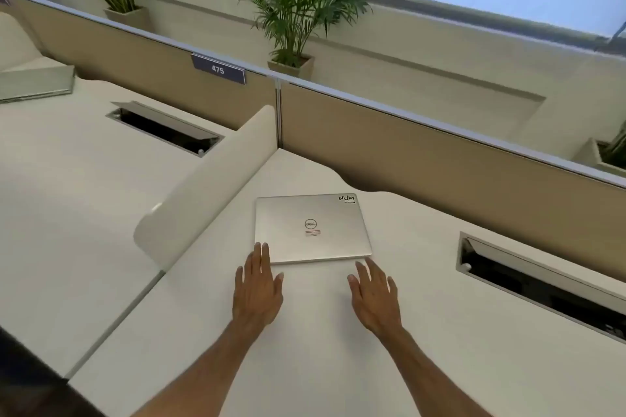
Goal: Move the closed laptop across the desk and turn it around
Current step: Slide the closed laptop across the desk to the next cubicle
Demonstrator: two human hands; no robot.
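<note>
Hands are out over the worktop (440, 332), both flat with fingers spread: the left hand (257, 294) has fingertips just onto the near-left corner of the laptop (311, 230), the right hand (374, 298) sits just short of the near-right corner, gripping nothing. Laptop looks stiff, slim and smooth, likely easy to slide; side edges seem the safest hold. Silver lid shut, round logo centred, sticker at far right, lying mid-desk near the partition (440, 145).

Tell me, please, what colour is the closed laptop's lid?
Pale silver, slightly champagne-toned; the laptop shows it in the head view.
</note>
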